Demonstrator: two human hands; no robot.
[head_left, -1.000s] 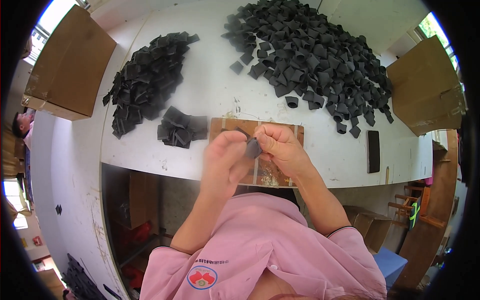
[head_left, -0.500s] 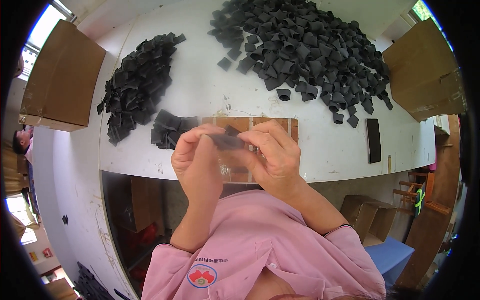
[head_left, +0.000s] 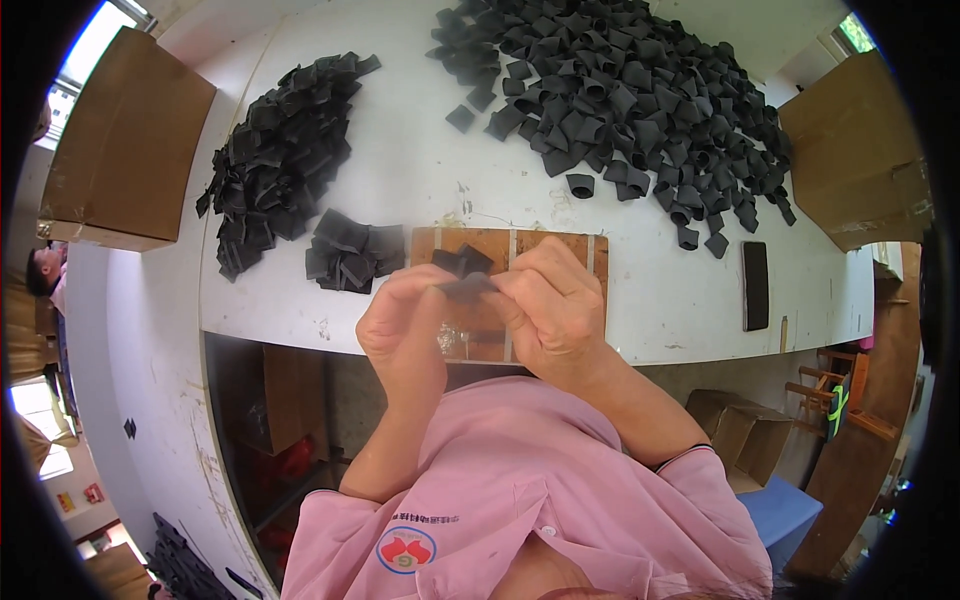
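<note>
Between both hands I hold a small dark grey fabric piece (head_left: 466,289) above a brown wooden board (head_left: 588,300) with pale stripes. My left hand (head_left: 403,318) pinches its left end, thumb against fingers. Its right end is pinched by my right hand (head_left: 549,303). The piece is slightly blurred, so its exact shape is unclear. Just beyond it, another black piece (head_left: 462,260) lies on the board, partly hidden by the held one. Left of the board sits a small cluster of flat black pieces (head_left: 350,255), close to my left hand.
A long heap of flat black pieces (head_left: 285,150) lies at far left, and a larger heap of black rings (head_left: 640,100) at far right. Cardboard boxes (head_left: 125,140) (head_left: 860,150) flank the white table (head_left: 400,130). A dark phone (head_left: 755,286) rests near the right edge.
The held piece has turned narrower between my hands, and my left hand has shifted slightly right. The view has shifted a little. Both hands keep their pinch.
</note>
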